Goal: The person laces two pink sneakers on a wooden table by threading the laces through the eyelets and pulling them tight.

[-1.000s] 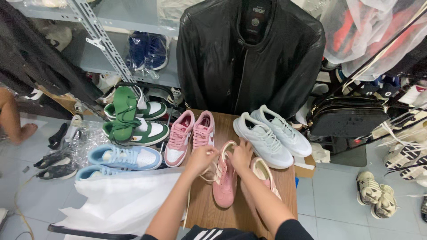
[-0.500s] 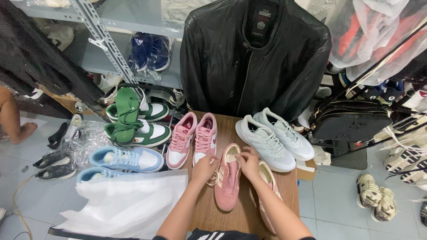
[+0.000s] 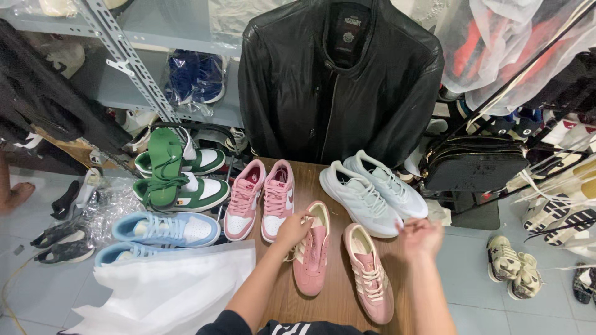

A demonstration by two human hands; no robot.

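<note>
Even, diffuse indoor light fills the scene, bright overall, with only soft shadows under the shoes. Mild glare shows on the black leather jacket [image 3: 338, 80] at twelve o'clock and on the plastic covers [image 3: 515, 49] at two o'clock. Wide-angle bending curves the edges, and the right hand [image 3: 421, 239] is slightly motion-blurred.

I'm seeing my left hand [image 3: 293, 228] pinching the laces at the collar of a pink low sneaker [image 3: 312, 249], its twin [image 3: 369, 272] lying just right of it. My right hand [image 3: 419, 236] is hovering loosely curled beside the pale grey pair [image 3: 372, 191].
</note>
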